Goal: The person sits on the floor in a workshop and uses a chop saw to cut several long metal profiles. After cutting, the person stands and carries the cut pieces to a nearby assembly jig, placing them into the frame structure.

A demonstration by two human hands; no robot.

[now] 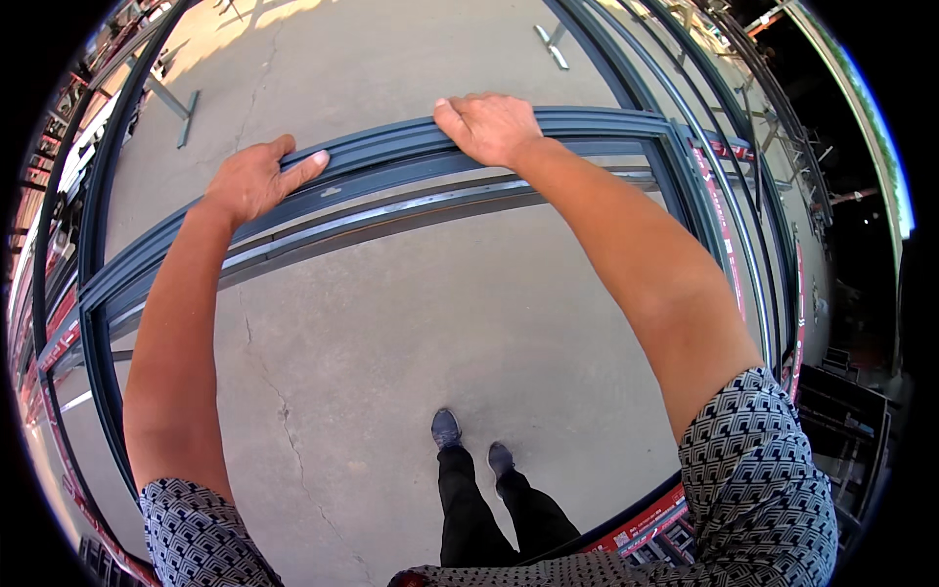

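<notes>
A blue-grey metal window or door frame spans in front of me, its grooved crossbar running from the left side to the upper right. On the left part of that crossbar, my left hand is closed over it, thumb lying along the top and the other fingers partly hidden. My right hand grips the same bar right of the middle, its fingertips out of sight beyond the far edge. Both arms reach forward, apart from each other. Below the bar runs a silver metal rail.
Long dark metal profiles pass along the right side, with red-and-white printed strips on some parts. Metal support legs stand beyond the bar. My shoes are on cracked concrete floor. Dark stacked material sits at far right.
</notes>
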